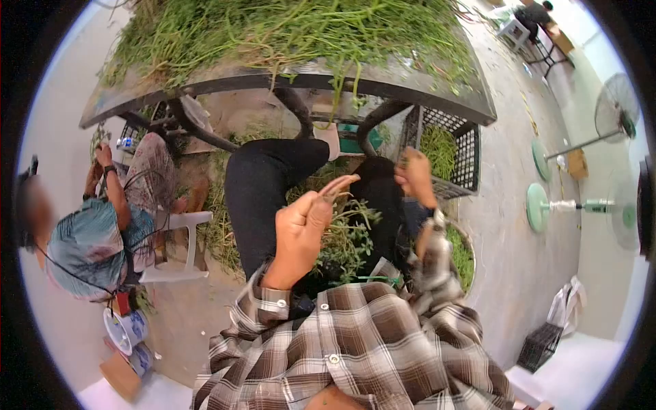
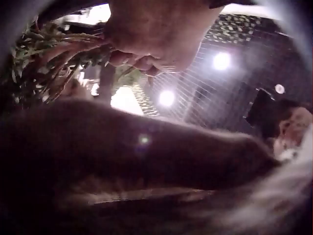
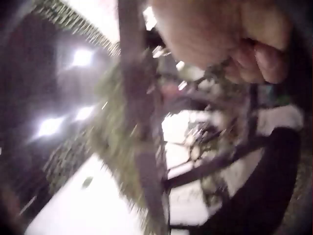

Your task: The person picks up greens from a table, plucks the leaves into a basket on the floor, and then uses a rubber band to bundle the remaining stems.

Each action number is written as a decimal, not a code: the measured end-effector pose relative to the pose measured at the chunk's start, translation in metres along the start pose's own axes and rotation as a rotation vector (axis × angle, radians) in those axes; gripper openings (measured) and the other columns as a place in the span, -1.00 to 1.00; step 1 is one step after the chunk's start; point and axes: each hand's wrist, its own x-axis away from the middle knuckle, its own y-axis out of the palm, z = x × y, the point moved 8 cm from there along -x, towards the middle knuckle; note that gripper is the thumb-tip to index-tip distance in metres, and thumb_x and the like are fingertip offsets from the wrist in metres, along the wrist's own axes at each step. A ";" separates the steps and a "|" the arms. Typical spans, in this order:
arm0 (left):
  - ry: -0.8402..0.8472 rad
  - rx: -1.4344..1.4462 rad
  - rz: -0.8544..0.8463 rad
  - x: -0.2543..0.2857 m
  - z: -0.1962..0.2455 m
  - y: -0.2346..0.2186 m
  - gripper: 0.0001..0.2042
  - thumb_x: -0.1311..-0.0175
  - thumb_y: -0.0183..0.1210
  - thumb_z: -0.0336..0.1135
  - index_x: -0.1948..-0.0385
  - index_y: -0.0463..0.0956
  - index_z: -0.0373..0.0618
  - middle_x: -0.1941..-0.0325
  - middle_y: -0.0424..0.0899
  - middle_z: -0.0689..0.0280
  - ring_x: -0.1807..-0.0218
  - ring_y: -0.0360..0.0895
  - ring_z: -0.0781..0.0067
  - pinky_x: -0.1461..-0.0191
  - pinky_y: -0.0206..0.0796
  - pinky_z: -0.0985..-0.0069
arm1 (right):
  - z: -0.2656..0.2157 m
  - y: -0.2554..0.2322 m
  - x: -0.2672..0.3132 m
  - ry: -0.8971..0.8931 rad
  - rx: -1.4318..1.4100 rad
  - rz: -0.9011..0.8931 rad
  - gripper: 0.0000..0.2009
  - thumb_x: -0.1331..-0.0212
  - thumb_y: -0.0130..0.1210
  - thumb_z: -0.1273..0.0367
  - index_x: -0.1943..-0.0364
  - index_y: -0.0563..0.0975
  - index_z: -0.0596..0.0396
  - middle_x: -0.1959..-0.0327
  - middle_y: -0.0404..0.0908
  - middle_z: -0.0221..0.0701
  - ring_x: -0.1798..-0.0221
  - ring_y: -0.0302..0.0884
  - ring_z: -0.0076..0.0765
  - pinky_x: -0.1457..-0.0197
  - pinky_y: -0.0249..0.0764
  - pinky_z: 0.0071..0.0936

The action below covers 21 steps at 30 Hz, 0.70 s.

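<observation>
My left hand (image 1: pixel 301 229) is raised over the lap, its fingers bent round a bunch of green stems (image 1: pixel 355 225) whose leaves hang below. The left wrist view shows reddish stems (image 2: pixel 73 46) running out from the curled fingers. Blurred in the head view, my right hand (image 1: pixel 415 176) is beside the black plastic crate (image 1: pixel 468 160), which holds cut green stems (image 1: pixel 437 150). In the right wrist view its fingers (image 3: pixel 266 61) curl in toward the palm, and nothing shows between them.
A table (image 1: pixel 471 102) heaped with greens (image 1: pixel 294 34) stands in front. On the left, another person (image 1: pixel 102 225) sits on a white plastic chair (image 1: pixel 188 239). A round container of greens (image 1: pixel 459 256) is by the right forearm. Fans (image 1: pixel 540 205) stand to the right.
</observation>
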 end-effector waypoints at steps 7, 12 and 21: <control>-0.254 0.357 0.138 -0.017 -0.030 -0.007 -0.66 -0.36 -0.09 -0.12 0.61 0.28 -0.08 0.70 0.13 0.51 0.66 0.02 0.73 0.56 -0.06 0.69 | -0.021 0.066 0.092 -0.147 0.381 -0.600 -0.78 -0.21 -0.10 0.31 0.25 0.48 0.16 0.47 0.46 -0.48 0.63 0.28 -0.64 0.65 0.16 -0.69; -0.211 0.457 0.140 -0.019 -0.033 -0.014 -0.68 -0.36 -0.09 -0.15 0.60 0.26 -0.08 0.67 0.13 0.50 0.65 -0.01 0.71 0.56 -0.06 0.66 | -0.009 0.103 0.135 -0.371 0.674 -0.799 -0.70 -0.10 0.03 0.28 0.17 0.48 0.23 0.29 0.54 -0.25 0.20 0.49 -0.35 0.10 0.38 -0.45; -0.224 0.514 0.232 -0.021 -0.031 -0.026 -0.70 -0.36 -0.09 -0.16 0.57 0.25 -0.08 0.68 0.06 0.51 0.63 -0.04 0.70 0.51 -0.05 0.67 | 0.011 0.125 0.160 -0.654 1.024 -0.792 -0.74 0.02 0.15 0.26 0.37 0.48 0.18 0.41 0.50 -0.09 0.32 0.46 0.07 0.29 0.37 -0.17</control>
